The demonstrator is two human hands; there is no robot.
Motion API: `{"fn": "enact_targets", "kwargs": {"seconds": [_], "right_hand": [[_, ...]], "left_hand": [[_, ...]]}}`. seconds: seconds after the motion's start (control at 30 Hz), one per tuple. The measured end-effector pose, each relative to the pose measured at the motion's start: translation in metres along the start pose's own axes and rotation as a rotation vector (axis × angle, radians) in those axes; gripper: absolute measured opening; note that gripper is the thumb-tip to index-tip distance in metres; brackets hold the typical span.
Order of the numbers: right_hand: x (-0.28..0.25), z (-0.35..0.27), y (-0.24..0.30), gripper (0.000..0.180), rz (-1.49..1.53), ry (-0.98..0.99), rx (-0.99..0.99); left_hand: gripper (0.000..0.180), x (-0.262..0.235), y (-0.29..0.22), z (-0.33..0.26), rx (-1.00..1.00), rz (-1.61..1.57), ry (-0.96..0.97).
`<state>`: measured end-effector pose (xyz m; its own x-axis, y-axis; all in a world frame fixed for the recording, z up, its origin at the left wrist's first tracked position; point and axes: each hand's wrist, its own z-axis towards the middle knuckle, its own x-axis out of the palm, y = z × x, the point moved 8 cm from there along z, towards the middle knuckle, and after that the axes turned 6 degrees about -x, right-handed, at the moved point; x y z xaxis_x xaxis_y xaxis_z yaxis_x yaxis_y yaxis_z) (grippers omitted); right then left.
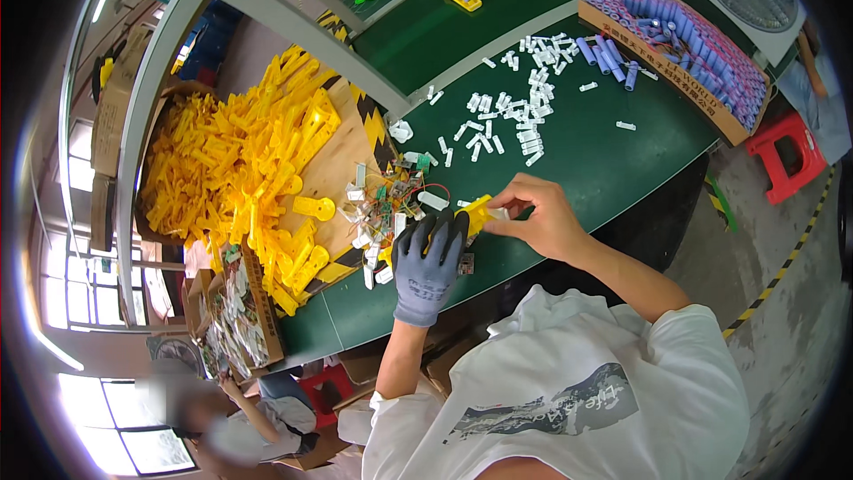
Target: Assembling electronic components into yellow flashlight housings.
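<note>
My left hand, in a grey-and-black glove, is closed around a yellow plastic housing over the near edge of the green table. The glove hides much of the housing. Bare, my right hand pinches a small whitish piece at the housing's right end; its exact kind is hard to make out. Beside the glove lies a heap of small circuit boards with wires and white parts. A small board shows just right of the glove, near the table edge.
Many yellow housings fill the left side. White plastic pieces are scattered across the green table. Loose purple cylindrical cells lie by a full carton. A conveyor runs behind. Another person works at lower left.
</note>
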<state>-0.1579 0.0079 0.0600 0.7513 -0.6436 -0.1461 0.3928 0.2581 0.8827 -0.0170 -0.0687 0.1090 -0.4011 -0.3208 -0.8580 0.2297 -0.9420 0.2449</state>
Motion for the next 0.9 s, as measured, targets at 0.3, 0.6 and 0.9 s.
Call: {"fn": "enact_targets", "kwargs": {"seconds": [0.3,0.6,0.9], "right_hand": [[0.022,-0.013,-0.032,0.050,0.804,0.293,0.351],[0.013,-0.016,-0.035,0.043,0.917,0.197,0.337],[0.009,-0.013,-0.029,0.044,0.701,-0.050,0.283]], "left_hand": [[0.042,-0.001,-0.011,0.007,0.200,-0.251,-0.121],[0.043,-0.005,-0.001,0.028,0.243,-0.138,-0.121],[0.040,0.078,-0.003,0.016,-1.224,-1.923,-0.151]]}}
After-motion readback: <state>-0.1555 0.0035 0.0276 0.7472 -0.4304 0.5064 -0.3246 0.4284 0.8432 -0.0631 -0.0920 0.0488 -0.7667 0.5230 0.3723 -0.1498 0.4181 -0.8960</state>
